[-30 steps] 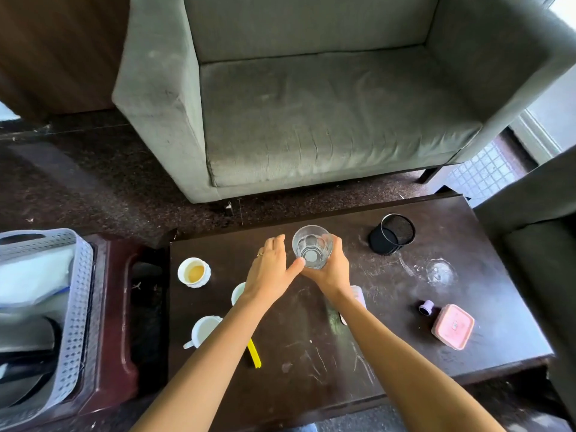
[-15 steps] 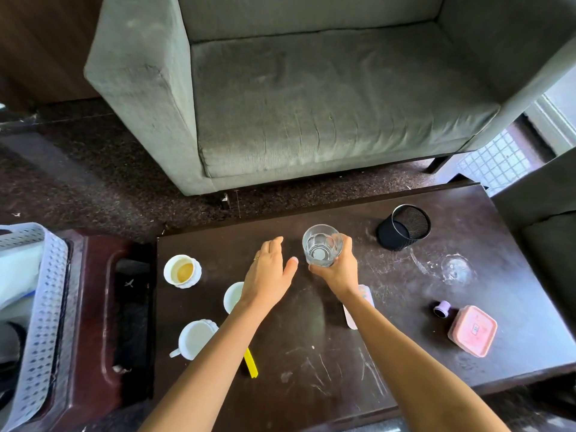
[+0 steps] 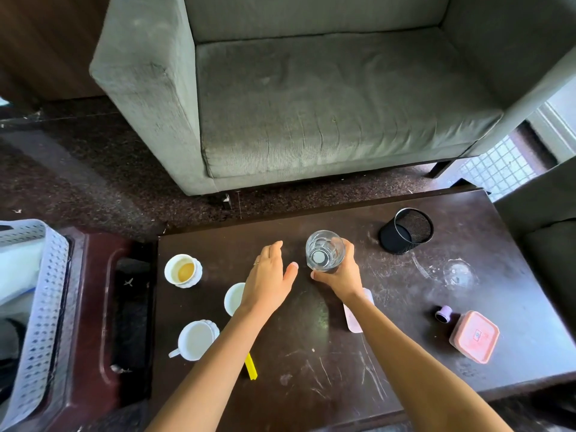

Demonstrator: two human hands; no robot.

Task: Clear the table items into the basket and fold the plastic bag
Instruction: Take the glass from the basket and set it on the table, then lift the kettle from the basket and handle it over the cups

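**A:** Right hand point(image 3: 339, 275)?

**B:** Curled round the lower part of the glass point(image 3: 325, 251), thumb on the near side, fingers behind. The glass is upright at 12 o'clock on the table point(image 3: 311, 363). Can't tell if its base has left the wood.

**A:** Left hand point(image 3: 268, 275)?

**B:** Flat, fingers straight, palm down, holding nothing. It's just beside the glass at its 9 o'clock, not touching it.

**A:** Where does the glass go?

**B:** The basket point(image 3: 40, 307), off the table at 9 o'clock, well apart. My guess is this is the first of many items.

**A:** What's in the way?

**B:** Three cups point(image 3: 182, 270) between 8 and 10 o'clock, one with tea in it. I'd lift the glass straight up, then carry it high over them.

**A:** Grip good enough?

**B:** It's low on smooth glass, so I'd keep the glass vertical and firm up the grip. The free hand could take the base or pick up a cup. I'd also set it down in the basket, not drop it.

**A:** And the bag?

**B:** There's something clear at 2 o'clock point(image 3: 458, 272), past the mesh pot point(image 3: 406, 230). Can't tell if it's the bag.
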